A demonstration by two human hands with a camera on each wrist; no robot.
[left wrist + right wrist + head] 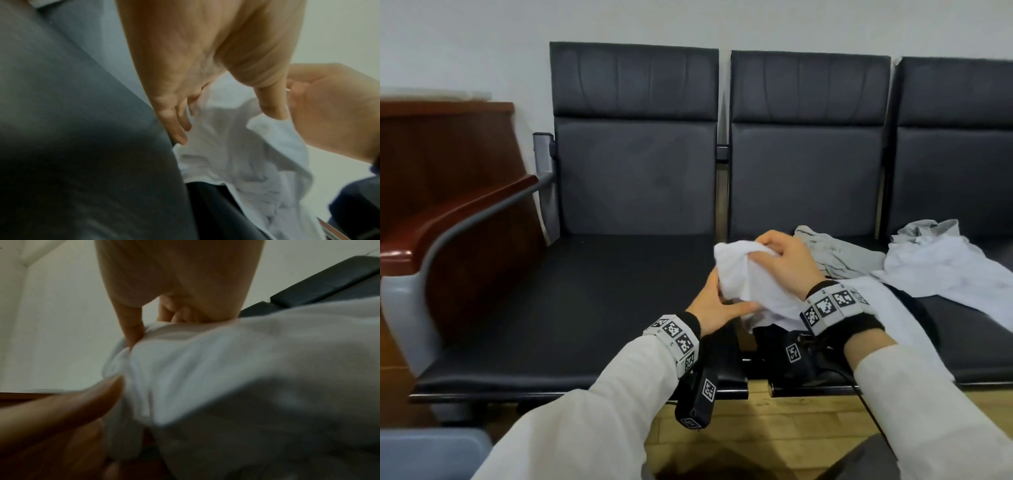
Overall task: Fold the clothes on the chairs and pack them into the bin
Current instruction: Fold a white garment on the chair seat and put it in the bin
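You are in what looks like a waiting area or lobby of an office or public building, not a home. A row of linked black padded chairs (635,178) stands against a plain pale wall (465,44); the seats share one metal frame, and the end seat carries a grey metal arm topped with a glossy reddish wooden armrest (448,219), the kind of beam seating you find in halls and reception rooms. To your left stands a dark red-brown wooden counter or desk panel (441,150). Under the seats runs a light wooden plank floor (774,435). A grey-blue bin (431,452) sits at your lower left, and loose clothes (941,263) lie on the seats to your right.
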